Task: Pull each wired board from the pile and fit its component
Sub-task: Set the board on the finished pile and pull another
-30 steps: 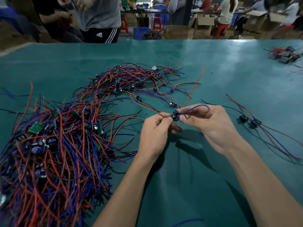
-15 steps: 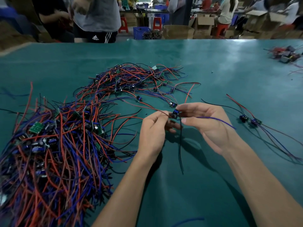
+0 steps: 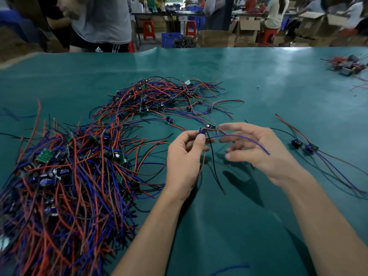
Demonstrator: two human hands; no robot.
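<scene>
My left hand (image 3: 186,156) pinches a small wired board (image 3: 202,130) between thumb and fingertips, above the green table. Its black wire hangs down toward me and its blue wire (image 3: 247,140) trails right across my right hand (image 3: 258,152). My right hand is spread just right of the board, fingers straight and holding nothing. A big tangled pile of red and blue wired boards (image 3: 65,176) covers the left of the table, and a thinner spread (image 3: 169,100) lies farther back at the centre.
Two boards with wires (image 3: 304,145) lie apart on the right of the green table (image 3: 258,80). Another small heap of parts (image 3: 347,65) sits at the far right. People stand and sit beyond the far edge among cardboard boxes and red stools.
My right hand has let go of the board and drawn away to the right with its fingers spread. My left hand keeps the board and has lifted it slightly.
</scene>
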